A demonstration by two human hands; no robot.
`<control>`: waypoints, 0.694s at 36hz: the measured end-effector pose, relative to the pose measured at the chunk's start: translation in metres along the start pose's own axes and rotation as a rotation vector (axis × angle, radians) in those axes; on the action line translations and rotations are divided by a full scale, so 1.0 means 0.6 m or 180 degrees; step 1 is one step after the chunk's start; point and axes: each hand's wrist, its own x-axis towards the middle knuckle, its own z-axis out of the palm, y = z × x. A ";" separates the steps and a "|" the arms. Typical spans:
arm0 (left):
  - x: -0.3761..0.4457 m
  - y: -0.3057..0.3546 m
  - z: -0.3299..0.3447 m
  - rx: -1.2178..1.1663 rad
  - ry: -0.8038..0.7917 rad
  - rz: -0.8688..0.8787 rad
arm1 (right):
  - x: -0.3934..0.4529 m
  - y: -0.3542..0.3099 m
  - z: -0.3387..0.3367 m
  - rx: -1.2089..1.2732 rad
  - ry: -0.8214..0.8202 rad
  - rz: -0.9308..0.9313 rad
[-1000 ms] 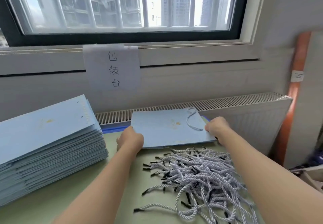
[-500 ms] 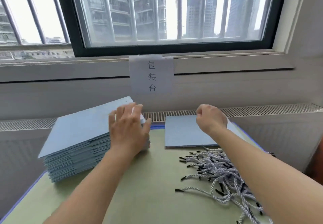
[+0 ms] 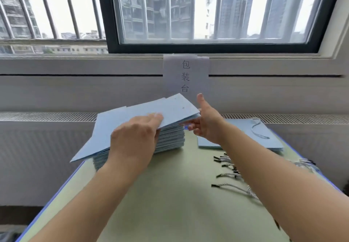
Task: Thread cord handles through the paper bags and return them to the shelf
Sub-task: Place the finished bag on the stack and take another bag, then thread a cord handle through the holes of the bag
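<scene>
A stack of flat light-blue paper bags point(image 3: 171, 137) stands at the far left of the green table point(image 3: 170, 200). Its top bag point(image 3: 143, 109) lies skewed, with its right end raised off the stack. My left hand point(image 3: 135, 137) rests flat on that bag's near edge. My right hand point(image 3: 205, 124) is at the raised right end, fingers beneath the edge and thumb pointing up, clear of the paper. A bag with a cord handle point(image 3: 243, 134) lies flat at the far right. Loose grey cords with black tips point(image 3: 231, 173) are piled along the right side, partly hidden by my right forearm.
A white radiator grille point(image 3: 47, 117) runs behind the table under a barred window. A paper sign point(image 3: 186, 75) hangs on the wall just behind the stack. The table's blue edge point(image 3: 62, 185) drops off at the left.
My view swung left from the finished bag to the stack. My left hand settled on the top bag. My right hand left the finished bag and went to the top bag's lifted right end.
</scene>
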 end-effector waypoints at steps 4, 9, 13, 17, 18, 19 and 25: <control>-0.044 0.047 -0.047 -0.0119 -0.0456 0.0412 | -0.027 -0.004 -0.015 0.0204 -0.0401 0.0218; -0.071 0.091 -0.112 -0.0530 -0.1881 0.0078 | -0.074 0.039 -0.040 0.0053 -0.0468 -0.0125; -0.058 0.083 -0.087 -0.1450 -0.1715 -0.0541 | -0.131 0.092 -0.053 0.0007 -0.0813 -0.0186; -0.045 0.090 -0.020 -0.2057 -0.1707 -0.1049 | -0.174 0.143 -0.052 0.0026 -0.1078 -0.0057; -0.043 0.093 -0.001 -0.2165 -0.1863 -0.1221 | -0.180 0.151 -0.049 -0.0074 -0.1046 -0.0015; -0.044 0.097 0.018 -0.2154 -0.2052 -0.1357 | -0.185 0.158 -0.045 -0.0204 -0.1005 0.0009; -0.071 0.119 0.094 -0.1566 -0.2583 -0.1653 | -0.199 0.167 -0.045 -0.0581 -0.0957 0.0033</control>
